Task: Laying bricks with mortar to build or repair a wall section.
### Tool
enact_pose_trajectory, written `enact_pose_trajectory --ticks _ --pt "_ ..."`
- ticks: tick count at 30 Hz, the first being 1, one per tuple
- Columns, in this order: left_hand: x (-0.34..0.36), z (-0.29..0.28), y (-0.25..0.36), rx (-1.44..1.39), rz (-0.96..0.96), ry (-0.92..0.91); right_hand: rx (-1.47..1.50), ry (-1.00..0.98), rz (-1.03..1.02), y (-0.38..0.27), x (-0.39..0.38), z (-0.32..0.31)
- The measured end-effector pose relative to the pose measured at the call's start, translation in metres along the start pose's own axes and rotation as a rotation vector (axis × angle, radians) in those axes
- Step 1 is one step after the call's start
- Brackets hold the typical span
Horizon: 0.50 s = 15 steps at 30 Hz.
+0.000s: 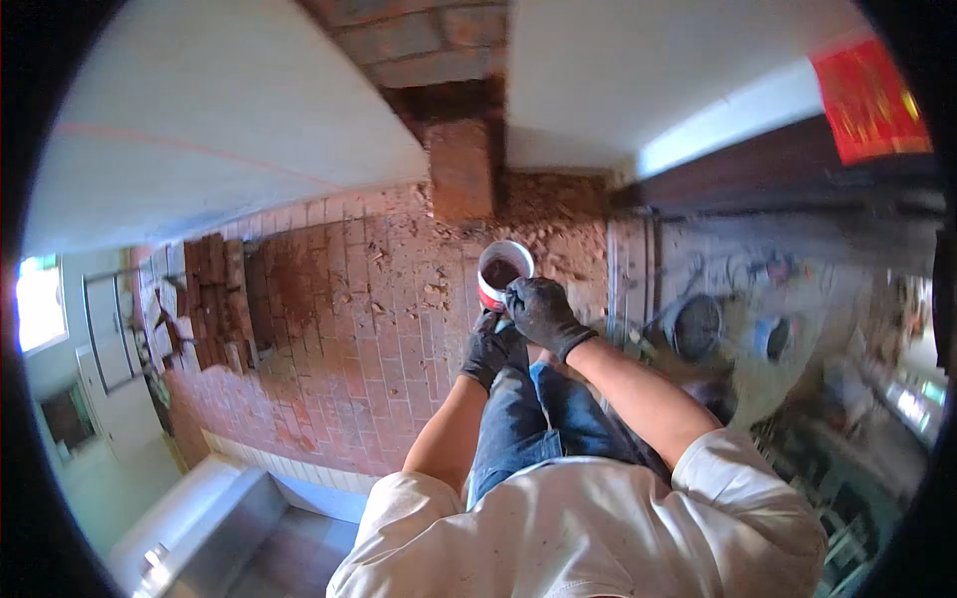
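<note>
Two gloved hands work close together: our right hand [543,313] is curled at the rim of a small pail [488,296], our left hand [492,353] just nearer to us – what exactly the fingers pinch, we cannot tell. From the brick pier [462,171], this pail stands on our side, slightly right; rubble [543,241] lies near its foot. We judge that the dark contents [501,272] are being prepared – next probably calls for a steady pail.
</note>
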<state>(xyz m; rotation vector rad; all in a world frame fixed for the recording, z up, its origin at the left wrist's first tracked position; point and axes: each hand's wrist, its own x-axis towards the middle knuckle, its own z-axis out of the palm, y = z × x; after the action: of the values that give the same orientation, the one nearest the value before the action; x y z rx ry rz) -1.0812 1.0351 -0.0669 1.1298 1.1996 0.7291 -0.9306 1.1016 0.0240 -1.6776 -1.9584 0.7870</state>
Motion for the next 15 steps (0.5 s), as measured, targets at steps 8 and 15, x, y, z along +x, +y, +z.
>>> enact_pose_trajectory --ticks 8,15 --pt "-0.092 -0.015 -0.061 -0.743 -0.887 0.136 0.187 0.325 0.346 0.030 -0.175 -0.042" --pt "-0.118 -0.047 -0.078 -0.330 -1.075 0.195 0.022 0.606 0.744 0.120 -0.325 -0.044"
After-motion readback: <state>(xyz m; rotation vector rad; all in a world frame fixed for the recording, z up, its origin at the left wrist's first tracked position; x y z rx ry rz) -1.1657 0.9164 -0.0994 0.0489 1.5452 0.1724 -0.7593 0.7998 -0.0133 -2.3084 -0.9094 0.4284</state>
